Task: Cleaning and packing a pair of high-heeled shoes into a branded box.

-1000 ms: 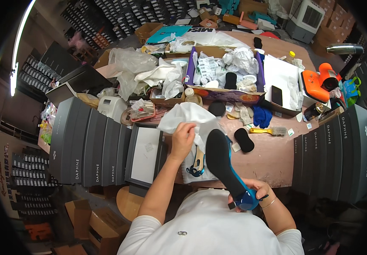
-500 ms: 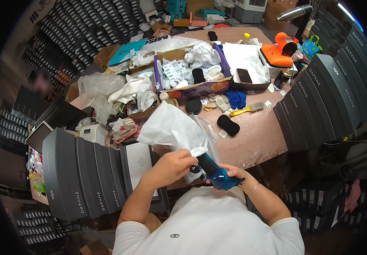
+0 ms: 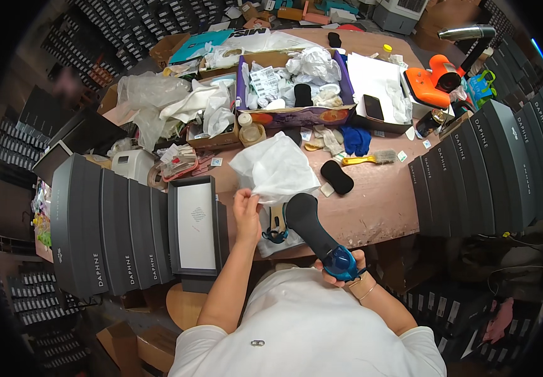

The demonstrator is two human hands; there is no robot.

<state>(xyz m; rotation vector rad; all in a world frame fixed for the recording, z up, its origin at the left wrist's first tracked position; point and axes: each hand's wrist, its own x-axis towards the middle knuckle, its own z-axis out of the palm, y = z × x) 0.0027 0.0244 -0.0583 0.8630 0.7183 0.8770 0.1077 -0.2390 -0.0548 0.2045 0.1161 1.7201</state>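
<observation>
My right hand (image 3: 357, 264) holds a blue sandal (image 3: 340, 259) by its glossy blue end, close to my shirt. The long dark sole of this sandal faces up and points away from me. A pinch of my left hand's fingers (image 3: 246, 212) grips the near edge of a crumpled white sheet of wrapping paper (image 3: 274, 166), which spreads over the table beyond. Between the hands, a second sandal (image 3: 277, 220) with a beige insole and a dark blue strap lies partly under the paper. Some pale wrapping shows beneath it.
An open grey shoebox (image 3: 196, 226) stands to the left beside stacked grey boxes (image 3: 117, 232). More grey boxes (image 3: 479, 169) line the right. On the table are a black pad (image 3: 337, 178), a yellow-handled brush (image 3: 369, 158), a blue cloth (image 3: 355, 141) and a purple carton (image 3: 296, 118) of crumpled paper.
The white paper has come away from the held sandal and now lies farther off, uncovering the dark sole. My left hand has moved forward and left; the second sandal shows more fully.
</observation>
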